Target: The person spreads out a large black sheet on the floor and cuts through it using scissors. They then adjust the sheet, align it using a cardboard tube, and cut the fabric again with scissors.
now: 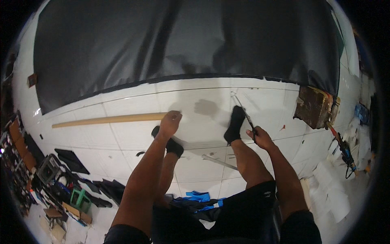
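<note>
My left hand [171, 122] is closed, fingertips pressed together, over the right end of a long tan tube [109, 119]. What the fingers hold, if anything, is hidden. The hand's shadow falls on the floor well to its right, so the hand seems raised. My right hand [262, 138] grips dark-handled scissors [248, 118], whose long silver blades point away from me, just right of my black-socked right foot [235, 124]. Farther off, a large sheet of shiny black material [195, 40] lies spread across the floor, with a slightly ragged near edge.
A worn brown box-like block [313, 107] rests against the sheet's right corner. Below it lies a tool with a red and yellow handle [337, 136]. A thin pale strip [219, 162] is between my feet. Assorted items and a green plastic stool [80, 200] crowd the left.
</note>
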Demonstrator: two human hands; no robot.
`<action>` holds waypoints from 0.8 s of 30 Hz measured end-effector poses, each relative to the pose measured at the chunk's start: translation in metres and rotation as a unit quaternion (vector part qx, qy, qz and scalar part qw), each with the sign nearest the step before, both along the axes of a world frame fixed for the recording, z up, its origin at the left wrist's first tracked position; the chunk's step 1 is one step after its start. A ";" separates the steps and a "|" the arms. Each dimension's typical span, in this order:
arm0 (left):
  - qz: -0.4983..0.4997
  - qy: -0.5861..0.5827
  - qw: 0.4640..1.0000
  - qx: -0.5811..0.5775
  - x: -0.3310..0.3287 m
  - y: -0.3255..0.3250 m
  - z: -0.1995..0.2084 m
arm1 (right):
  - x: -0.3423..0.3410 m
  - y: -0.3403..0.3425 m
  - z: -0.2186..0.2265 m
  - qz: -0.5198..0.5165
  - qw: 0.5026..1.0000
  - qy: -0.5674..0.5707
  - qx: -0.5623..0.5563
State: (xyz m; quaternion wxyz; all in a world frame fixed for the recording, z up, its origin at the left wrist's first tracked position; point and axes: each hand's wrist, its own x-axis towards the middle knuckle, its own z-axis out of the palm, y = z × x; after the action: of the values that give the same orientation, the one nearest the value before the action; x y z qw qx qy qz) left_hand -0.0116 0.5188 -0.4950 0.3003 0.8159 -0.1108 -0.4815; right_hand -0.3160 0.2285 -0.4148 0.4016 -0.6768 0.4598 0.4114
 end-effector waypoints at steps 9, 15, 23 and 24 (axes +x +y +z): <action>0.502 0.091 0.856 -0.086 -0.002 -0.144 -0.117 | -0.040 -0.094 -0.101 -0.031 0.996 -0.086 0.010; 0.582 0.041 0.794 -0.169 0.008 -0.152 -0.156 | -0.050 -0.029 -0.178 -0.341 0.905 -0.254 0.032; 0.536 -0.083 0.801 -0.252 -0.011 -0.181 -0.157 | -0.064 -0.020 -0.244 -0.427 0.820 -0.376 0.051; 0.537 -0.034 0.808 -0.240 -0.010 -0.183 -0.151 | -0.060 -0.021 -0.246 -0.482 0.798 -0.352 0.081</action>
State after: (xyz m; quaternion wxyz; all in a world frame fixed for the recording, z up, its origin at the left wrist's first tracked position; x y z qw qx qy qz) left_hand -0.0216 0.3359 -0.6460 0.6929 0.6635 0.2226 -0.1733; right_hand -0.3758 0.2077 -0.6611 0.7358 -0.4307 0.5184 -0.0667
